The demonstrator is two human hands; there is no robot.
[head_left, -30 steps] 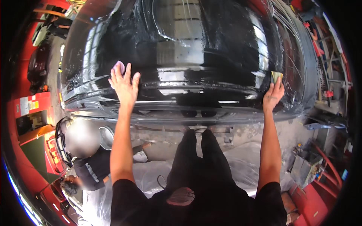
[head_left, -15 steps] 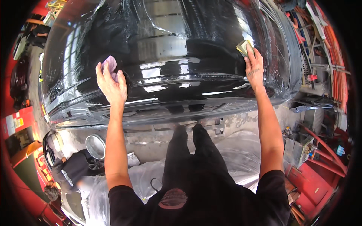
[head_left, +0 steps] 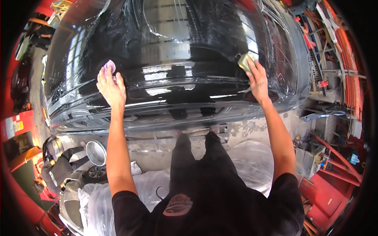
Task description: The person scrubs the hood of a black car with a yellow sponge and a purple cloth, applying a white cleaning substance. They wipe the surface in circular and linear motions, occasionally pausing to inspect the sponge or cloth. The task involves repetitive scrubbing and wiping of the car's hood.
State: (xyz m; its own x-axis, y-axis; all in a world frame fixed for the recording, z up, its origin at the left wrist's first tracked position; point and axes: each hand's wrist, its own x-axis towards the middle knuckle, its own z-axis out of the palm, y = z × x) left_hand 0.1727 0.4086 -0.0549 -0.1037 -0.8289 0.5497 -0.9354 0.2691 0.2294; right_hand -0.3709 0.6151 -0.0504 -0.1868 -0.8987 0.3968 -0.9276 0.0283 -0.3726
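A glossy black car hood [head_left: 212, 59], wet and streaked with whitish residue, stretches in front of me. On its left side my left hand [head_left: 111, 89] presses a crumpled purple cloth [head_left: 110, 66] against the panel, fingers over its near part. My right hand [head_left: 258, 82] grips a pale yellow-green sponge block [head_left: 246, 62] by its near edge on the right side of the hood. The sponge touches the wet surface, while my thumb is mostly hidden.
A metal bucket [head_left: 96, 153] stands on the floor at the left, near a person in dark clothing [head_left: 59, 171]. Clear plastic sheeting [head_left: 252, 163] lies around my legs. Red metal frames [head_left: 338, 167] and a grey metal box [head_left: 310, 159] are at the right.
My right hand has slid the sponge left and slightly nearer me. My left hand has shifted a little left with the cloth. The person at lower left has changed posture, revealing a wheel.
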